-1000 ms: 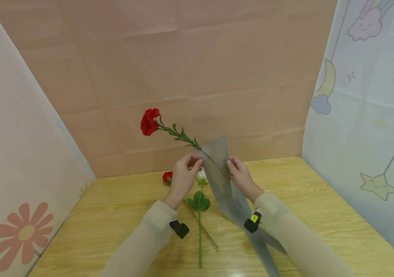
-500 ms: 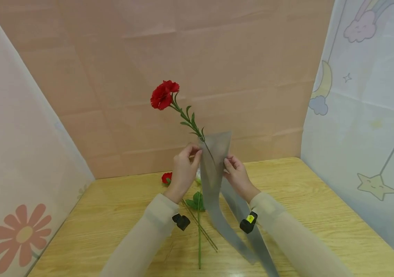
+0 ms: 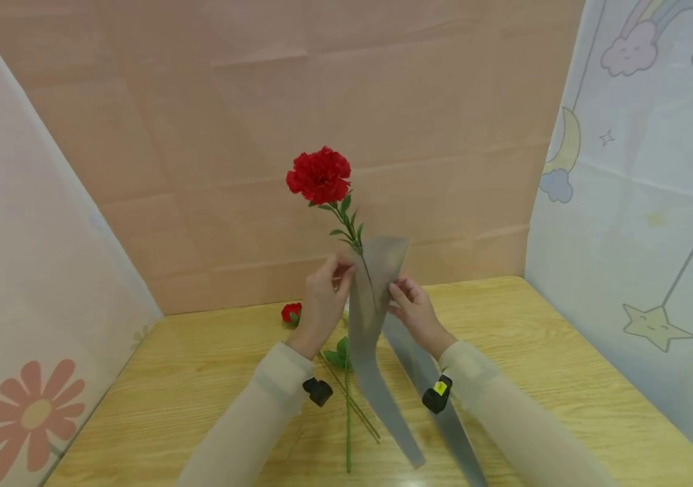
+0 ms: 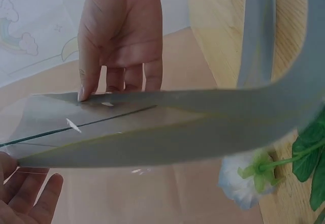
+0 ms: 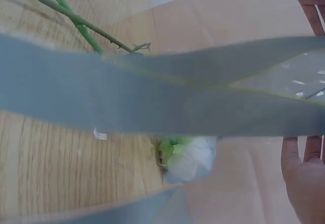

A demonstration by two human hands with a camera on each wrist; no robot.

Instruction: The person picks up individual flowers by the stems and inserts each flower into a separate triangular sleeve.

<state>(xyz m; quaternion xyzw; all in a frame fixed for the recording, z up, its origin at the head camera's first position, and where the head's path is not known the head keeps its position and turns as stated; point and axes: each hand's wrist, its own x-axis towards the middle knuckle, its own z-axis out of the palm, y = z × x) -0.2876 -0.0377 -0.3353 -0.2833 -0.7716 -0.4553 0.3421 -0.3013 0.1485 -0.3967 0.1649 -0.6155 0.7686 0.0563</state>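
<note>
A red carnation (image 3: 320,176) leans up and left, its thin stem running into a grey translucent wrapping strip (image 3: 377,270) folded into a narrow pocket. My left hand (image 3: 323,297) pinches the strip's left edge near the stem; whether it also grips the stem is hidden. On the opposite edge, my right hand (image 3: 416,308) pinches the strip between thumb and fingers. Both hands are above the table. Two long tails of the strip hang toward the table. In the left wrist view, the dark stem (image 4: 124,115) shows through clear film between both hands.
On the wooden table (image 3: 200,406) lie another red flower (image 3: 291,312), a white flower (image 4: 244,181) with green sepals, and crossed green stems (image 3: 348,419) with leaves (image 3: 337,355). A tan sheet (image 3: 200,135) stands behind, with printed white sheets at both sides.
The carnation has swung rightward and stands more upright, its bloom now facing the head camera. One tail of the strip has shifted left. Both hands keep their pinch.
</note>
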